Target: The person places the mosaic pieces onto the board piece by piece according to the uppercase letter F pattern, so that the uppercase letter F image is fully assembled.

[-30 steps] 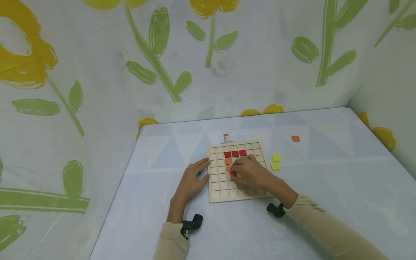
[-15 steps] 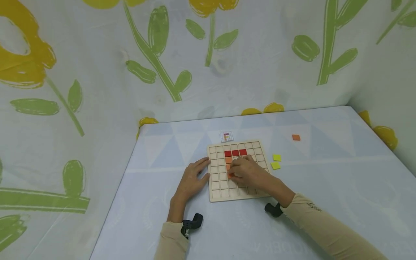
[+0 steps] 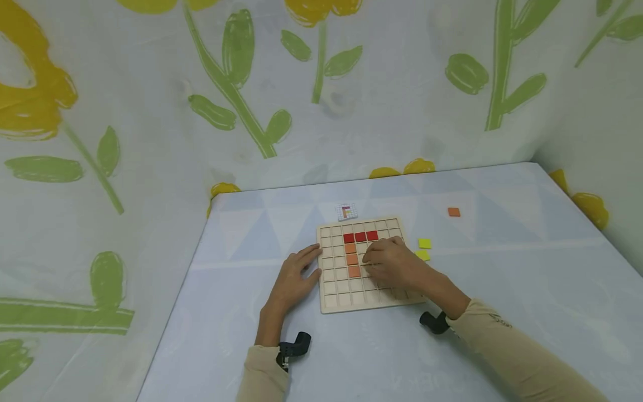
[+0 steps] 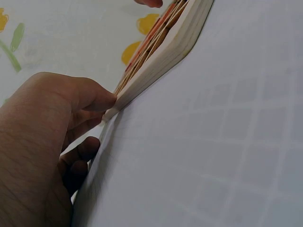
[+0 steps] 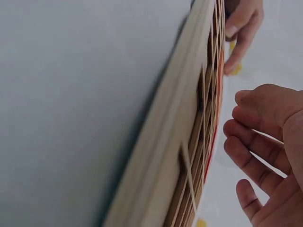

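Note:
A wooden grid board (image 3: 334,301) lies on the table in the head view. Three red square tiles (image 3: 360,237) form a row near its top, and three orange square tiles (image 3: 351,259) run down in a column below the leftmost red one. My left hand (image 3: 293,279) touches the board's left edge with its fingertips and thumb; the left wrist view shows the fingers (image 4: 102,97) against the rim. Over the board's right half hovers my right hand (image 3: 397,262), just right of the orange column. In the right wrist view its loosely bent fingers (image 5: 251,146) hold nothing.
Two yellow-green tiles (image 3: 424,243) lie right of the board, the nearer one partly behind the right hand. A loose orange tile (image 3: 454,212) sits farther right. Behind the board is a small pattern card (image 3: 346,211). A flower-printed cloth wall (image 3: 402,111) surrounds the table.
The right hand has let go of the lowest orange tile, which now lies flat in the column, and has drawn back to the right. The left hand stays at the board's edge.

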